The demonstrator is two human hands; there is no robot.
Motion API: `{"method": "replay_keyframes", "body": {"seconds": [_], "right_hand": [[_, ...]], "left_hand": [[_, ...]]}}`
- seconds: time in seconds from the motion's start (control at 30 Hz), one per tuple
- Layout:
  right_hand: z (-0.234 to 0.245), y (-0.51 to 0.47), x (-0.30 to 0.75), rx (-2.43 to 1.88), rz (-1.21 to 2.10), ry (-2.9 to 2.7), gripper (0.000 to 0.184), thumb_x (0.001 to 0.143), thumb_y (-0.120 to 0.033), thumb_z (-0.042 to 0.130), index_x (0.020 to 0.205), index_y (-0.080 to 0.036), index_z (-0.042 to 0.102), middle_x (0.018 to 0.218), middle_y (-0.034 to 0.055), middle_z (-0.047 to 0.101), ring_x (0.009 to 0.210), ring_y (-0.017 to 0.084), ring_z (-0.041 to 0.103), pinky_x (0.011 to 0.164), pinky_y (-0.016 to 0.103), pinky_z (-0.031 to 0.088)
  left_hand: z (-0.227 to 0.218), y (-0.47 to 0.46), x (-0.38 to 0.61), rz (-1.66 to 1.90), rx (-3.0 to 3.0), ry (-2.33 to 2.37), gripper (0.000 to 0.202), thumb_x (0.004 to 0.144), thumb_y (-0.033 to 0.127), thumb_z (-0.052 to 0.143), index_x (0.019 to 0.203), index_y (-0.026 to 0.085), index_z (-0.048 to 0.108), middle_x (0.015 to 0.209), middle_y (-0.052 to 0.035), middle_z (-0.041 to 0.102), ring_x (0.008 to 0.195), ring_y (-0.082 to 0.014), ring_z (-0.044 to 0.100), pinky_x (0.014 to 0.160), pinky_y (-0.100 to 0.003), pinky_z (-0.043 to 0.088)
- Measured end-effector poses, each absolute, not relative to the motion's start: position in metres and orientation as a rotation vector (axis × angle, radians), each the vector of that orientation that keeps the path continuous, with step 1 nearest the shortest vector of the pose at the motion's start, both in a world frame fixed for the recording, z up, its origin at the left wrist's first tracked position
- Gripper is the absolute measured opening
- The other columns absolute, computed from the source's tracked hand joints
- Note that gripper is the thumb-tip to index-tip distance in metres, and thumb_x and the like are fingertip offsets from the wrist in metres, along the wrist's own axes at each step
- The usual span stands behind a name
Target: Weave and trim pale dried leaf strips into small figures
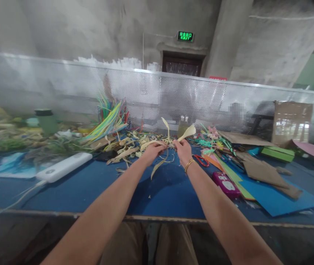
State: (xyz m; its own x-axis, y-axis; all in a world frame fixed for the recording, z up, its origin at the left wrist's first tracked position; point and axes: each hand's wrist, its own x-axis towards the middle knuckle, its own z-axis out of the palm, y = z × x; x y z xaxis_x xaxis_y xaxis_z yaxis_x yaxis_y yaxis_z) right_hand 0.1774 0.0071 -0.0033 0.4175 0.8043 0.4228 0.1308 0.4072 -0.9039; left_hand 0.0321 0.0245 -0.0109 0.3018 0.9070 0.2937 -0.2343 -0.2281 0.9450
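Note:
Over the blue tabletop [170, 200], both hands are close together with fingers pinched. My left hand [154, 151] is closed on pale corn husk strips [157, 169]; one curls down below the fingers and another rises above. My right hand [184, 151], with a gold bracelet at the wrist, pinches a wider corn husk piece [187, 133] that fans out to the upper right. Whether the pieces are joined between the hands I cannot tell. Beyond my left hand spreads a heap of loose dry husks [126, 149]. Red-handled scissors [202, 161] lie right of my right hand.
A white power strip [64, 167] with a cable lies at left, near a green bottle [46, 122]. Colourful pipe cleaners [110, 119] stand behind the husks. At right are a purple box [225, 185], blue paper [281, 198] and cardboard [267, 171]. A perforated metal screen [146, 94] borders the back.

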Motion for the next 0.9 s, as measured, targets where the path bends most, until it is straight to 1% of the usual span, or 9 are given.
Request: {"method": "replay_keyframes", "body": {"seconds": [0.1,0.2,0.4,0.53,0.67,0.8,0.9], "right_hand": [[-0.002,0.005,0.175,-1.078,0.602,-1.07,0.021,0.065,-0.036,0.06,0.062,-0.017,0.054,0.051,-0.0042,0.05,0.051,0.01,0.046,0.048,0.021,0.036],[0.0,0.001,0.171,-0.99,0.76,-1.036,0.019,0.064,-0.035,0.062,0.067,-0.017,0.057,0.056,-0.0028,0.055,0.052,0.01,0.049,0.048,0.021,0.038],[0.001,-0.004,0.166,-0.835,0.982,-0.998,0.027,0.063,-0.039,0.069,0.073,-0.017,0.057,0.068,-0.001,0.062,0.051,0.008,0.054,0.047,0.02,0.041],[0.001,-0.006,0.165,-0.796,1.034,-1.014,0.032,0.062,-0.041,0.072,0.073,-0.017,0.054,0.067,-0.0011,0.063,0.051,0.009,0.057,0.047,0.02,0.044],[0.0,-0.006,0.165,-0.765,1.08,-1.05,0.034,0.061,-0.043,0.074,0.074,-0.017,0.056,0.067,0.0003,0.065,0.053,0.01,0.059,0.049,0.021,0.047],[0.0,-0.005,0.166,-0.75,1.099,-1.032,0.034,0.058,-0.039,0.077,0.074,-0.016,0.058,0.065,-0.0005,0.064,0.055,0.01,0.06,0.051,0.021,0.049],[0.0,-0.006,0.166,-0.749,1.112,-1.046,0.035,0.056,-0.036,0.078,0.078,-0.016,0.06,0.064,-0.0006,0.064,0.057,0.011,0.06,0.052,0.021,0.049]], "left_hand": [[-0.01,0.023,0.032,1.221,1.419,0.646,0.017,0.062,0.028,0.069,0.072,0.016,0.063,0.06,0.0019,0.051,0.052,-0.0081,0.044,0.05,-0.021,0.034],[-0.009,0.02,0.033,1.217,1.403,0.635,0.015,0.063,0.028,0.068,0.072,0.016,0.063,0.058,0.0025,0.05,0.051,-0.0078,0.043,0.049,-0.021,0.032],[-0.005,0.018,0.034,1.281,1.234,0.618,0.016,0.057,0.02,0.07,0.067,0.016,0.058,0.054,0.0045,0.046,0.047,-0.0063,0.038,0.046,-0.02,0.028],[-0.004,0.021,0.032,1.302,1.221,0.606,0.014,0.058,0.02,0.069,0.062,0.015,0.056,0.05,0.0046,0.042,0.045,-0.0061,0.036,0.044,-0.021,0.025],[-0.002,0.019,0.031,1.312,1.199,0.594,0.015,0.058,0.019,0.068,0.06,0.015,0.054,0.048,0.0052,0.041,0.044,-0.0056,0.034,0.044,-0.021,0.024],[0.0,0.015,0.031,1.319,1.192,0.606,0.016,0.058,0.018,0.067,0.059,0.016,0.052,0.046,0.0059,0.04,0.044,-0.0055,0.034,0.044,-0.021,0.024],[-0.001,0.017,0.03,1.314,1.196,0.601,0.02,0.059,0.019,0.068,0.056,0.017,0.048,0.046,0.0064,0.039,0.043,-0.0052,0.033,0.044,-0.022,0.022]]}}
